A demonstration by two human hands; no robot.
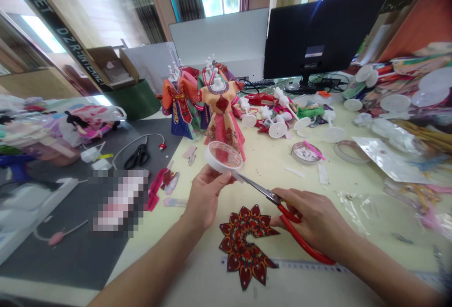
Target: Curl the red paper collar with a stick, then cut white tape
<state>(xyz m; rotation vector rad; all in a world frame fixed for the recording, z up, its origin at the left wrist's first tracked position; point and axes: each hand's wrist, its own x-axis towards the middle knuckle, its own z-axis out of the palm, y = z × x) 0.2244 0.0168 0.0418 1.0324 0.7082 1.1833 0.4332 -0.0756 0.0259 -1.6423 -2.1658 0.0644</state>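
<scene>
Tape roll held up for a cut, scissors at its edge

The left hand [205, 194] holds a roll of tape [223, 156] just above the desk [275, 165], its fingers [217, 180] grasping the roll's lower rim; the right hand [314, 217] has its fingers clenched through the red handles of the scissors [282, 208], whose blade tips meet a short strip of tape at the roll's edge. The roll looks light and stiff, a thin ring best pinched across the rim as it is now; the loose strip is likely limp and sticky, so it should be kept taut. A red flower-shaped paper piece [245, 243] lies flat on the desk between the forearms, beside a ruler [303, 265]. A dressed doll stand [222, 118] stands behind the roll.
</scene>
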